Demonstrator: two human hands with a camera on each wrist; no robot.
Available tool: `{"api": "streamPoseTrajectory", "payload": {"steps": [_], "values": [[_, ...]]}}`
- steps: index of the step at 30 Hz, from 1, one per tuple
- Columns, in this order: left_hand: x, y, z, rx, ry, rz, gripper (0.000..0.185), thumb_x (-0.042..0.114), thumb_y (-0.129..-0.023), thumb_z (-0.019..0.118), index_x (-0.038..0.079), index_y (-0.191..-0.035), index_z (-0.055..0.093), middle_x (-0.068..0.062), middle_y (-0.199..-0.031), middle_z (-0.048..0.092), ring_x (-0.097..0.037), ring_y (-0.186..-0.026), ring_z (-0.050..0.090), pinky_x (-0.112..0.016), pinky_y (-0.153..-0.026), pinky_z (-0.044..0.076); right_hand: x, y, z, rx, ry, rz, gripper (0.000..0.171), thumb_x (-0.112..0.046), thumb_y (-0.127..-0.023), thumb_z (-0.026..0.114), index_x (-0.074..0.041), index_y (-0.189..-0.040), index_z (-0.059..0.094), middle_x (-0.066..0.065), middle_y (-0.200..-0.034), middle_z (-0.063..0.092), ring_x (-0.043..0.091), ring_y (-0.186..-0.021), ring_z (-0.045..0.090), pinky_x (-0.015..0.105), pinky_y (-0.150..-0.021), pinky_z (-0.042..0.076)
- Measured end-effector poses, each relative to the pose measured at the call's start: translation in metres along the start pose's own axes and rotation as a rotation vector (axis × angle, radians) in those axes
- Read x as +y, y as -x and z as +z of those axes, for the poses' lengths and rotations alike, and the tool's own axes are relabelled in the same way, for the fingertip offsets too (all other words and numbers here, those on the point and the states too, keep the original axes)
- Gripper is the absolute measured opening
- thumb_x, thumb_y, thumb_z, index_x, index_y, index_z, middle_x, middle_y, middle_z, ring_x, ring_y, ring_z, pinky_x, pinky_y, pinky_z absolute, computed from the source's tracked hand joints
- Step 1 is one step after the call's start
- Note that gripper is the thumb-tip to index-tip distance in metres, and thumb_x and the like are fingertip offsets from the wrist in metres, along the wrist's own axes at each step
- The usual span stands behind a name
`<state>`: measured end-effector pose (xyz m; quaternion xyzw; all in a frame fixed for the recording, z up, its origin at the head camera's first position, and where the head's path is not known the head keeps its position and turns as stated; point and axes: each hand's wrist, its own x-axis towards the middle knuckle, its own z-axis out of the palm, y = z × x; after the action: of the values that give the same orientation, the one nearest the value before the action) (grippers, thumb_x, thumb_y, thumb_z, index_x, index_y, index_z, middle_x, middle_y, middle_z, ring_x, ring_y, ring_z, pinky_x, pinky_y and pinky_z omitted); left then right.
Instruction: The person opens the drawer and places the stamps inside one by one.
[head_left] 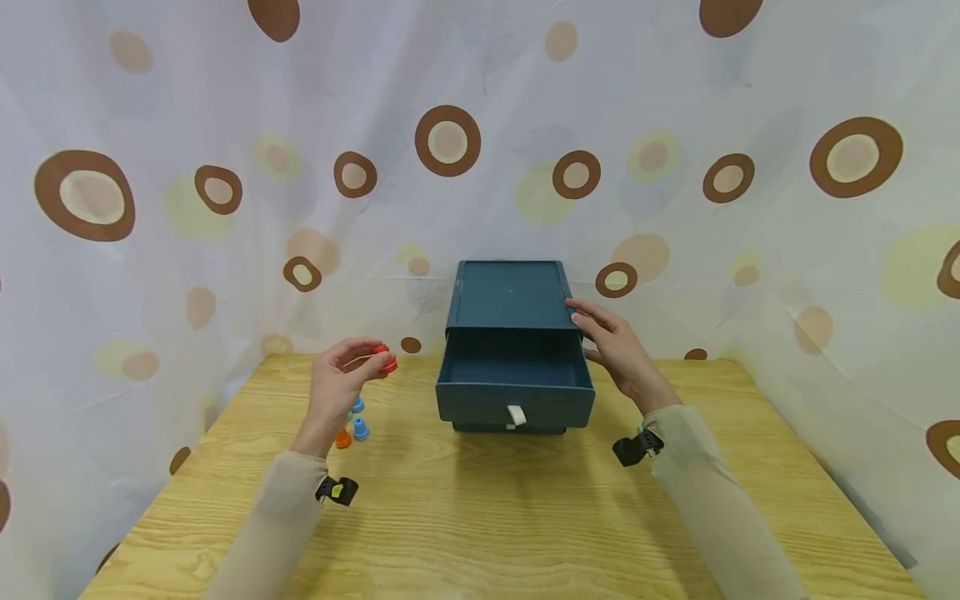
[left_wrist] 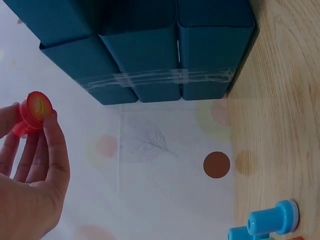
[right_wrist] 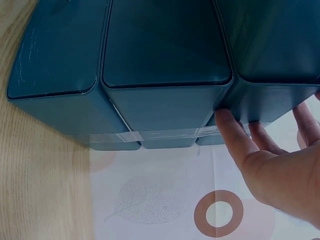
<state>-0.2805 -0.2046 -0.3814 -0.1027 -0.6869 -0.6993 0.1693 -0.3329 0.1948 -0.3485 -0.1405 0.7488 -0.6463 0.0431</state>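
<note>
My left hand (head_left: 337,382) pinches a small red stamp (left_wrist: 30,112) between thumb and fingers, above the table left of the cabinet. Its round face carries a yellow mark in the left wrist view. Below that hand, blue stamps (head_left: 361,429) and an orange stamp (head_left: 342,438) stand on the table, partly hidden by the wrist. The dark blue drawer cabinet (head_left: 510,292) has its top drawer (head_left: 517,406) pulled out, and the visible inside holds nothing. My right hand (head_left: 617,350) rests with extended fingers on the cabinet's right side near the top edge.
The wooden table (head_left: 450,517) runs up to a patterned curtain (head_left: 495,217) behind and at both sides. A white pull tab (head_left: 516,414) sticks out from the drawer front. Clear tape (right_wrist: 160,133) runs across the cabinet's side.
</note>
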Motion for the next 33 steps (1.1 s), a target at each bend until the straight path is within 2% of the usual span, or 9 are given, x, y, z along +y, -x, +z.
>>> {"api": "streamPoseTrajectory", "payload": {"steps": [4, 11, 17, 22, 25, 33], "values": [[0.006, 0.0, 0.01, 0.011, -0.018, 0.043, 0.033, 0.014, -0.086, 0.076, -0.005, -0.11, 0.067, 0.006, -0.091, 0.073, -0.011, -0.084, 0.071, -0.026, -0.08, 0.058, -0.001, -0.001, 0.0, 0.0, 0.002, 0.002, 0.054, -0.04, -0.104, 0.047, -0.02, -0.153, 0.037, 0.004, -0.164, 0.02, 0.029, -0.151, 0.016, 0.059, -0.118, 0.022], [0.021, 0.001, 0.029, -0.011, 0.0, 0.193, 0.024, 0.005, -0.086, 0.074, -0.008, -0.106, 0.068, 0.006, -0.088, 0.074, -0.013, -0.077, 0.071, -0.027, -0.075, 0.059, -0.003, -0.002, -0.001, 0.004, -0.001, -0.005, 0.054, -0.041, -0.103, 0.048, -0.021, -0.152, 0.038, 0.004, -0.164, 0.021, 0.03, -0.151, 0.016, 0.059, -0.118, 0.023], [0.033, 0.004, 0.044, -0.031, 0.046, 0.284, 0.022, 0.0, -0.085, 0.074, -0.009, -0.104, 0.068, 0.003, -0.088, 0.074, -0.012, -0.078, 0.072, -0.027, -0.074, 0.059, -0.001, -0.003, -0.001, 0.002, 0.004, -0.003, 0.055, -0.042, -0.102, 0.049, -0.022, -0.152, 0.038, 0.005, -0.164, 0.021, 0.03, -0.151, 0.016, 0.059, -0.117, 0.023], [0.04, 0.005, 0.055, -0.05, 0.03, 0.317, 0.02, 0.001, -0.085, 0.074, -0.006, -0.103, 0.069, 0.004, -0.088, 0.074, -0.013, -0.077, 0.071, -0.027, -0.074, 0.059, 0.001, -0.002, -0.002, 0.002, -0.001, 0.004, 0.055, -0.042, -0.102, 0.049, -0.022, -0.152, 0.038, 0.006, -0.163, 0.021, 0.032, -0.151, 0.017, 0.059, -0.117, 0.024], [0.043, 0.003, 0.061, -0.084, 0.025, 0.317, 0.02, 0.002, -0.085, 0.075, -0.005, -0.103, 0.069, 0.003, -0.088, 0.074, -0.014, -0.077, 0.071, -0.029, -0.075, 0.06, 0.002, -0.001, -0.002, 0.001, -0.008, 0.008, 0.055, -0.042, -0.102, 0.049, -0.021, -0.152, 0.038, 0.007, -0.163, 0.02, 0.034, -0.151, 0.017, 0.059, -0.117, 0.024], [0.052, -0.001, 0.077, -0.211, -0.053, 0.305, 0.031, 0.002, -0.086, 0.074, -0.006, -0.115, 0.067, -0.017, -0.101, 0.073, -0.014, -0.086, 0.072, -0.029, -0.079, 0.059, 0.0, -0.001, -0.003, -0.014, -0.009, 0.004, 0.056, -0.04, -0.103, 0.048, -0.02, -0.153, 0.035, 0.007, -0.164, 0.018, 0.035, -0.151, 0.013, 0.06, -0.118, 0.022]]}}
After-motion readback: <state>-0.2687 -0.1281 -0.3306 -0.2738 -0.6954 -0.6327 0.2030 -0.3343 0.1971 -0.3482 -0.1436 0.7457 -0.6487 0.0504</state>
